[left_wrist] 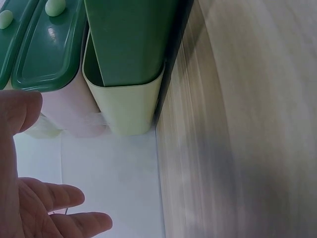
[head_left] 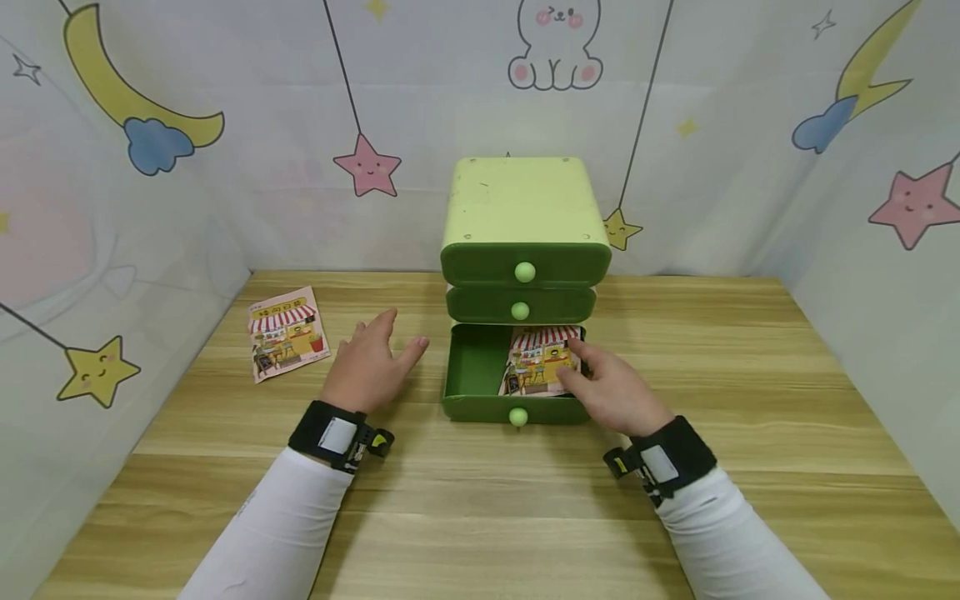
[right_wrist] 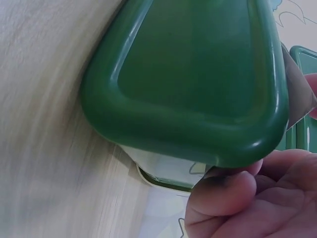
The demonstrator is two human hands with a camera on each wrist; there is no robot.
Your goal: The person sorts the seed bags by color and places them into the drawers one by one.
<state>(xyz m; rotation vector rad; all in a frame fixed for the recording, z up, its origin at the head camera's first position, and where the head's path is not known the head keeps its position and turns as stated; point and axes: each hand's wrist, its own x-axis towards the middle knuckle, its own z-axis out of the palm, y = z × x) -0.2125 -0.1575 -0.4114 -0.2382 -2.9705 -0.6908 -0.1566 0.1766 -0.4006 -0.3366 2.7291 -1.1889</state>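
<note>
A small green drawer cabinet (head_left: pixel 525 200) stands on the table, its bottom drawer (head_left: pixel 474 362) pulled out. In that drawer's right half lies a flat printed packet (head_left: pixel 536 367) with a red-and-white striped awning, slightly tilted. My right hand (head_left: pixel 618 392) pinches the packet's right edge at the drawer's right side; the right wrist view shows the packet's grey edge (right_wrist: pixel 298 94) above the drawer rim. My left hand (head_left: pixel 367 362) hovers left of the drawer, fingers spread, holding nothing. A similar packet (head_left: pixel 288 333) lies on the table beyond it to the left.
Two upper drawers with round knobs, the top (head_left: pixel 566 265) and the middle one (head_left: pixel 562 306), are closed above the pulled-out drawer. Behind the wooden table (head_left: pixel 480 517) hangs a patterned cloth (head_left: pixel 450 92), with more cloth at both sides.
</note>
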